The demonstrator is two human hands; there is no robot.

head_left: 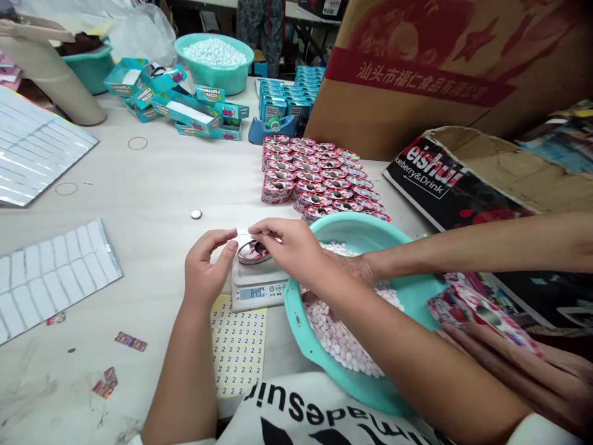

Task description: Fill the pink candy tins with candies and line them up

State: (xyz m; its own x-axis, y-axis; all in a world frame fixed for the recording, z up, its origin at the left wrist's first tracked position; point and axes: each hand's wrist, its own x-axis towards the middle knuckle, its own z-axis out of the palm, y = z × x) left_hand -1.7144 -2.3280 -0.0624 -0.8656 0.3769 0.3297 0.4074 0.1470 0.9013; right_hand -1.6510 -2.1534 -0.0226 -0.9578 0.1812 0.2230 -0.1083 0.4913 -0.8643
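Observation:
A white digital scale point(260, 299) with a lit display stands in front of me. On its pan rests a small oval red-and-white tin point(252, 252) with a dark round spot on top. My left hand point(208, 264) is at the tin's left side, thumb and fingers apart, holding nothing. From the right my right hand point(293, 247) reaches over the tin; its fingers bend down at the tin's right end, and whether they grip it is hard to see. Below the scale lies a yellow sheet point(238, 352) printed with the number 2.
A turquoise basin point(301, 309) of pink candies point(345, 340) is at right, another person's hand point(354, 267) in it. Their other hand point(523, 364) holds red packs point(482, 315). Stacked tins point(308, 176), a tape dispenser point(272, 128), blue boxes point(194, 111) and a carton point(370, 117) stand behind.

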